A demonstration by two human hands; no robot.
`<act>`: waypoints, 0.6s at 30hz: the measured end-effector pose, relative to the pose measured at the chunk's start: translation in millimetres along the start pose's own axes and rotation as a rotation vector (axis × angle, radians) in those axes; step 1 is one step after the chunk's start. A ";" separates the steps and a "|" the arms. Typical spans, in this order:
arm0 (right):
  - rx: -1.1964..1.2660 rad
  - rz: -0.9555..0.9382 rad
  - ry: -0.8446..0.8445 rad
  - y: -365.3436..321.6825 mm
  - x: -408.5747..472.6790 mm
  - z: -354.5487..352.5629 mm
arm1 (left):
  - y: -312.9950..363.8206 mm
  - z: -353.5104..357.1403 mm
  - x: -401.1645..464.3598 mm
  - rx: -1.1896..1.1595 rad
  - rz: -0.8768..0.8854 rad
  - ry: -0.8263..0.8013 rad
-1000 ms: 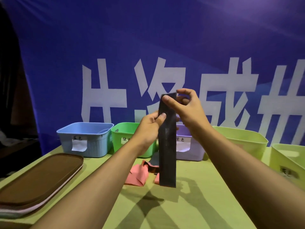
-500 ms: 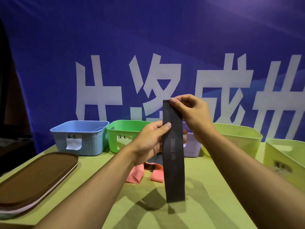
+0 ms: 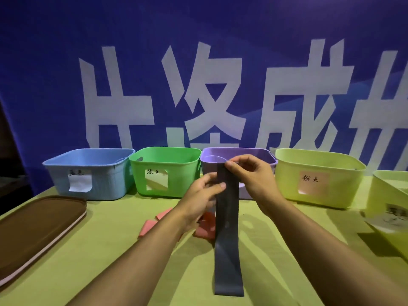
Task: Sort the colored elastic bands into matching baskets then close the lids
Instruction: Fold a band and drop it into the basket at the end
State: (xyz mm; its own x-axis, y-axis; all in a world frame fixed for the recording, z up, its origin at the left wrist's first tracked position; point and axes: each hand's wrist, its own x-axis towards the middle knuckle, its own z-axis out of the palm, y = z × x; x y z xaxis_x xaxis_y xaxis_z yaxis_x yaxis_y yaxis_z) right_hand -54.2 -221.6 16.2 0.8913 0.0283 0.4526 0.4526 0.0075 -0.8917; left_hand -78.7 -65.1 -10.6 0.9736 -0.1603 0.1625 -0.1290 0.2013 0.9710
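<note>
Dark grey band (image 3: 227,239) is pinched at its top by the right hand (image 3: 251,173) and lower down by the left hand (image 3: 203,195), before the purple basket (image 3: 260,153).

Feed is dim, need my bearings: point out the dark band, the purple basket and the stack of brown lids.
dark band (image 3: 228,250), head view, middle of the hanging strip.
purple basket (image 3: 251,152), head view, back rim.
stack of brown lids (image 3: 37,226), head view, top lid's surface.

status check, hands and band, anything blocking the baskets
Both hands pinch the dark band: right hand at its top, left hand just below. Band hangs before purple basket. Baskets open, unobstructed.
</note>
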 end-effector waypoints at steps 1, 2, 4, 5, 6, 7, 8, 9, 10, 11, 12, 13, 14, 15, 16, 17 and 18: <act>0.008 0.012 -0.010 7.7 0.4 -0.5 | -3.2 -2.4 6.3 0.005 0.031 0.040; 0.017 0.026 -0.018 15.8 0.8 -1.2 | -5.3 -3.4 11.3 0.001 0.059 0.080; 0.021 0.052 -0.024 31.7 1.1 -2.2 | -9.5 -4.4 21.1 0.015 0.099 0.158; 0.015 0.061 -0.027 38.8 1.0 -2.5 | -12.8 -4.8 26.7 0.047 0.117 0.193; 0.011 0.068 -0.032 45.7 1.1 -2.9 | -17.2 -5.7 32.3 0.092 0.139 0.219; 0.014 0.077 -0.034 51.9 1.3 -2.8 | -22.0 -6.8 37.5 0.137 0.166 0.232; 0.025 0.085 -0.032 57.4 1.4 -2.7 | -27.5 -8.8 42.1 0.184 0.199 0.240; 0.036 0.087 -0.028 62.2 1.4 -3.0 | -33.7 -11.5 46.7 0.237 0.233 0.247; 0.042 0.083 -0.026 66.7 1.4 -2.8 | -38.9 -14.2 50.5 0.292 0.256 0.254; 0.046 0.079 -0.025 70.8 1.1 -2.2 | -43.7 -16.8 53.2 0.333 0.270 0.261; 0.057 0.083 -0.024 74.5 0.5 -1.3 | -46.9 -19.0 54.9 0.353 0.277 0.268; 0.081 0.096 -0.023 76.9 -0.6 -0.4 | -49.1 -20.3 55.5 0.352 0.284 0.272; 0.109 0.116 -0.021 78.7 -1.2 0.3 | -50.1 -21.3 55.9 0.341 0.286 0.273; 0.129 0.138 -0.020 79.8 -1.4 0.8 | -50.4 -21.8 56.9 0.329 0.285 0.270; 0.131 0.153 -0.022 80.9 -1.0 0.8 | -50.6 -22.7 58.5 0.319 0.283 0.264; 0.114 0.159 -0.025 82.1 -0.2 0.3 | -50.5 -23.6 60.2 0.311 0.286 0.252; 0.091 0.157 -0.029 83.2 1.0 -0.2 | -50.6 -25.1 61.8 0.310 0.295 0.244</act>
State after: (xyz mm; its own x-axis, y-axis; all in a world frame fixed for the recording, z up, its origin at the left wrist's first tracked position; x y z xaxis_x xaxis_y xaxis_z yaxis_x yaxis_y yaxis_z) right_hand -15.7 -221.2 -57.5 0.9489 0.0653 0.3088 0.3025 0.0912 -0.9488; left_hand -7.3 -61.0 -54.1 0.8981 0.0984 0.4286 -0.4198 -0.0985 0.9023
